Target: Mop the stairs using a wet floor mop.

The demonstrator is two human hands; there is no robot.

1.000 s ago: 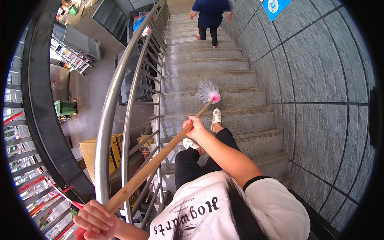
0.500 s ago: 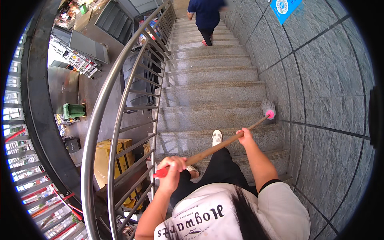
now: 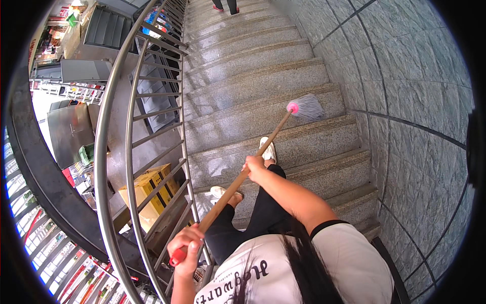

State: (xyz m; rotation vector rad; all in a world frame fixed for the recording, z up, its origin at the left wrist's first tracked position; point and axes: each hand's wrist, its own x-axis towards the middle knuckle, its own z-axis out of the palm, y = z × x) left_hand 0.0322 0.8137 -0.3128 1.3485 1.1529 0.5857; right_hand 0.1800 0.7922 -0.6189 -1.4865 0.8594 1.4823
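A string mop with a wooden handle [image 3: 228,195] runs slantwise across the stairs in front of me. My left hand [image 3: 185,244] is closed round its upper end, just by the red end cap [image 3: 177,257]. Farther down the shaft, my right hand [image 3: 254,167] grips the wood. The grey-white mop head [image 3: 309,107] with its pink socket [image 3: 293,107] lies on a stone step [image 3: 263,110], its strands spread toward the wall. My shoes [image 3: 268,150] stand on steps below the mop head.
A steel handrail [image 3: 104,131] with bars borders the stairs on the left; a grey tiled wall [image 3: 415,116] closes the right. Beyond the railing are yellow-black boxes [image 3: 152,187] and a green bin [image 3: 87,154]. Another person's legs [image 3: 226,6] show on the far steps.
The mop head has swung left from the wall onto the middle-right of a step, its strands fanning out. Both hands moved left with the handle. The other person has moved farther away.
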